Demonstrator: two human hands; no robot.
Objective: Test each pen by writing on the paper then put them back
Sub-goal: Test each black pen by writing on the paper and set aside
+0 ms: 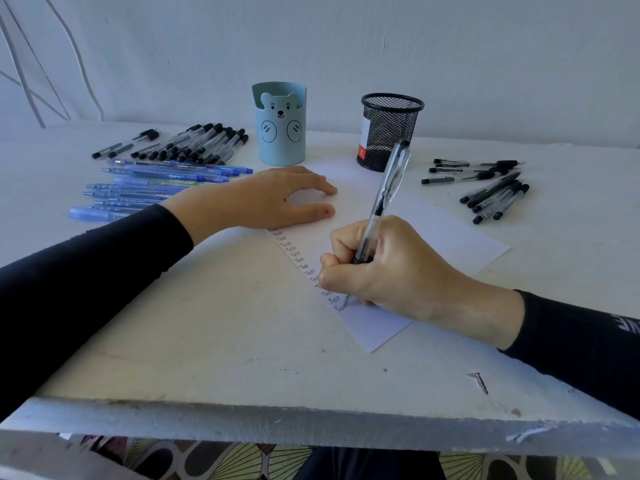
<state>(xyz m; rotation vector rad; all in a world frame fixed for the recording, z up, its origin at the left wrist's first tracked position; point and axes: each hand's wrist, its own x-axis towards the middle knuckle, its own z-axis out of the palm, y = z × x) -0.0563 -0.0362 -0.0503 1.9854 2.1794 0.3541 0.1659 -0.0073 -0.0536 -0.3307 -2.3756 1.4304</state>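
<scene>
The fingers [341, 244] of my right hand [398, 271] are curled tight round a clear pen with a black grip [388, 188], its tip down on the white paper [450, 233] near the sheet's lower corner. My left hand [277, 199] lies flat with fingers straight, pressing the paper's far end. A column of small handwritten "Test" words [301, 261] runs down the sheet's left edge, so I judge many pens are already tried. No pen stands in the blue bear cup [282, 133] or the black mesh cup [389, 133] behind the paper, so the putting back looks not yet begun. Black pens [194, 143] and blue pens [156, 181] lie in rows at far left; more black pens [491, 192] lie scattered at right. I cannot tell which piles are tested. Everything rests on a scuffed white table [207, 323] set against a plain pale wall [346, 39].
</scene>
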